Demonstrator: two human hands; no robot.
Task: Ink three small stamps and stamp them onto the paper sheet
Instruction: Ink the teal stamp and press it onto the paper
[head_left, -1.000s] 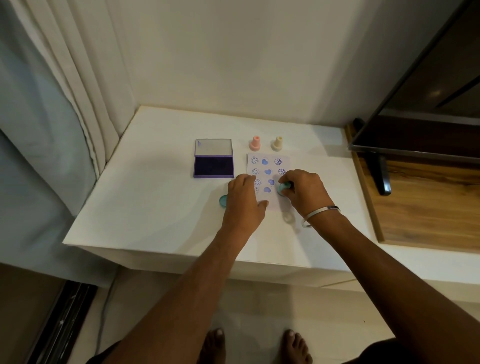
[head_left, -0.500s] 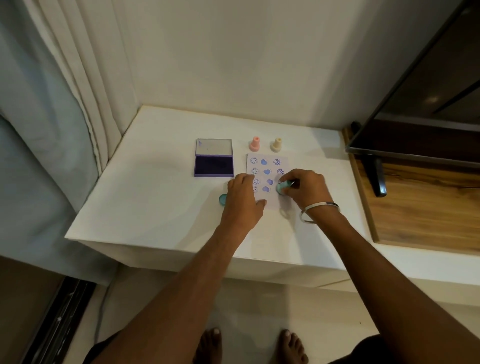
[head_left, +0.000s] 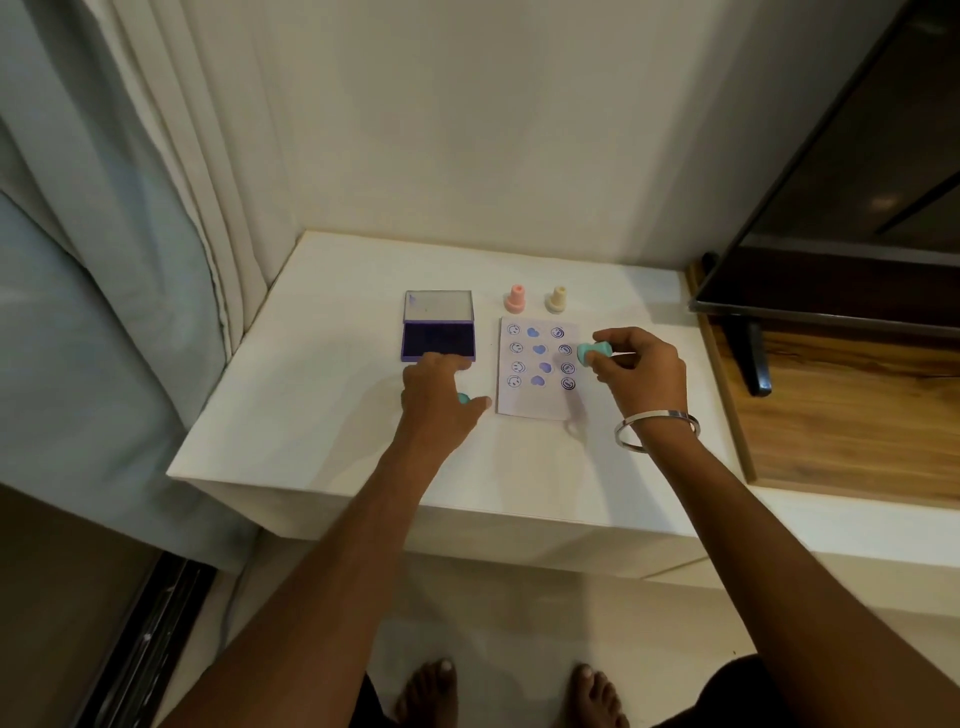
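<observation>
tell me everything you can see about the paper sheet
The paper sheet is a small white rectangle lying flat on the white table, just below the pink stamp and cream stamp and right of the ink pad. It carries a grid of blue prints, three columns by four rows: smiley faces on the left, solid hearts in the middle, ringed circles on the right. Its bottom strip is blank. Neither hand visibly touches it; the right hand holds a teal stamp by its right edge.
</observation>
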